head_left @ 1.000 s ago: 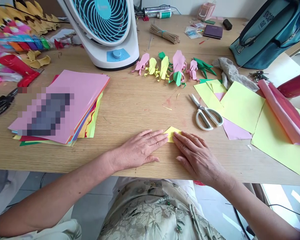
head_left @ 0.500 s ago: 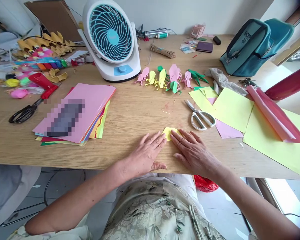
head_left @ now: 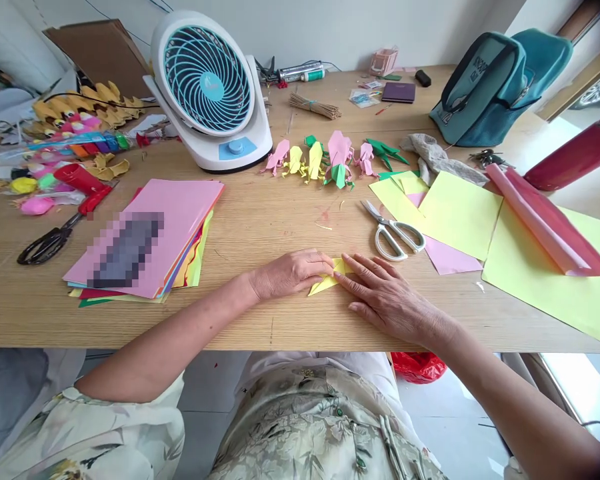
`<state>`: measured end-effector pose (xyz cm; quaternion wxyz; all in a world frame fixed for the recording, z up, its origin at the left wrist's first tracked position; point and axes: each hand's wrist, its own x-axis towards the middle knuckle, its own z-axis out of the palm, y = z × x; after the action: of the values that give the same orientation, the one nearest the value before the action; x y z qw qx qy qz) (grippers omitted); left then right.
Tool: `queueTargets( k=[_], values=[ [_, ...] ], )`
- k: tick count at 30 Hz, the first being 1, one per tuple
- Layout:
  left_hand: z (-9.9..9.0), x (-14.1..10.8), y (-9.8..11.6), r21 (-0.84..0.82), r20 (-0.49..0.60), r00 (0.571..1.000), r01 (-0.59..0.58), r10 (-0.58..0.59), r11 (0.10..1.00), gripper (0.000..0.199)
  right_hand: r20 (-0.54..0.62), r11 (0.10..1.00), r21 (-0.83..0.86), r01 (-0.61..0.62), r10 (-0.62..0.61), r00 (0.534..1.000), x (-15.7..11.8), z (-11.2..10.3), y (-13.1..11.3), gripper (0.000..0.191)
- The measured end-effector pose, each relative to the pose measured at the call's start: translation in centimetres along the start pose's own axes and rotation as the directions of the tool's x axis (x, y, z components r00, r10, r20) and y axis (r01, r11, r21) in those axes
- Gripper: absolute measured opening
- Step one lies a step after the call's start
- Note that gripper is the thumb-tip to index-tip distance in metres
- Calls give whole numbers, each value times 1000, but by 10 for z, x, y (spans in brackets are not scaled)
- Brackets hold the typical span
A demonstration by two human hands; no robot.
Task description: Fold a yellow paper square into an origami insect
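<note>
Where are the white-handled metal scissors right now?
In the head view, the white-handled metal scissors lie right of centre on the wooden table, just beyond the right hand and left of the flat pink paper piece.

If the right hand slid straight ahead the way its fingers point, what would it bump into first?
Most likely the left hand: it sits just ahead, at the folded yellow paper the right hand touches.

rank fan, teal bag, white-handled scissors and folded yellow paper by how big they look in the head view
Largest to smallest:
1. Fan
2. Teal bag
3. White-handled scissors
4. Folded yellow paper, going by the part showing
</note>
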<state>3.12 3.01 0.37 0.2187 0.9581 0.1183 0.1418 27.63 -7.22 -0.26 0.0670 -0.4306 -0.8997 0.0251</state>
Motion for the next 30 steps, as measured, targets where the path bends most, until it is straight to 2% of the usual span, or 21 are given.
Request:
queueTargets(
  k=[3,8,12,17,22,30],
  values=[
    [2,0,1,12,6,1000,7,-7,1000,31,-1,1000,8,-13,13,1000,0,-2,1,57],
    [0,0,2,79,40,998,-47,44,996,33,15,1000,25,-17,16,1000,3,-6,4,54],
    [5,0,9,155,13,999,-39,37,987,31,-2,999,40,-6,7,1000,5,-8,5,52],
    [23,-3,23,221,-117,990,100,-76,970,31,-33,995,97,4,-1,999,-3,-10,6,51],
    [31,-2,31,240,-117,964,261,-239,935,29,-47,989,117,-91,97,994,-13,-6,3,52],
    [31,-2,31,298,-143,964,259,-225,919,30,-62,989,91,-118,124,990,1,3,-7,53]
  ],
)
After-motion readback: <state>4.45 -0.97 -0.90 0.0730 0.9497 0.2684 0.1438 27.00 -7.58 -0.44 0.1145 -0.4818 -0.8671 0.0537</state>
